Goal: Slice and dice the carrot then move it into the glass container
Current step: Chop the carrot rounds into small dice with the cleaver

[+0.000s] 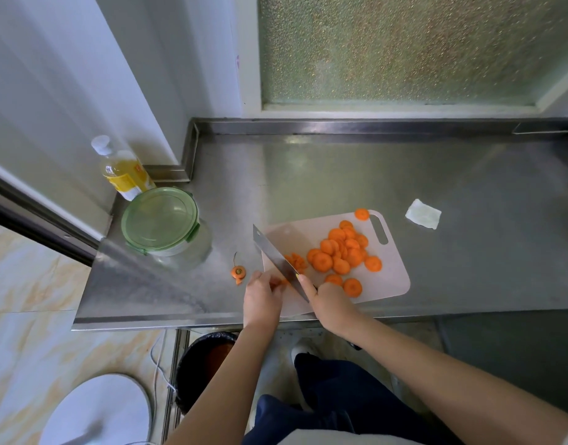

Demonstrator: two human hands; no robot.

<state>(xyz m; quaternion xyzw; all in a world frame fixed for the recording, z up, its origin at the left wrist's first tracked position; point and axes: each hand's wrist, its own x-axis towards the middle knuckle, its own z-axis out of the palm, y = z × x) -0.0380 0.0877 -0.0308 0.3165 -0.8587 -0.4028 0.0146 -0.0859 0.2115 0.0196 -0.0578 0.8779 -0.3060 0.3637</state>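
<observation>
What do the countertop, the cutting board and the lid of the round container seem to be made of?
Countertop: stainless steel, brushed finish; it shows dull grey reflections and a folded metal rim at the back. Cutting board: probably plastic, matte and pale; thin, with a moulded handle slot. Lid: translucent green plastic, glossy, with clips at its rim.
</observation>
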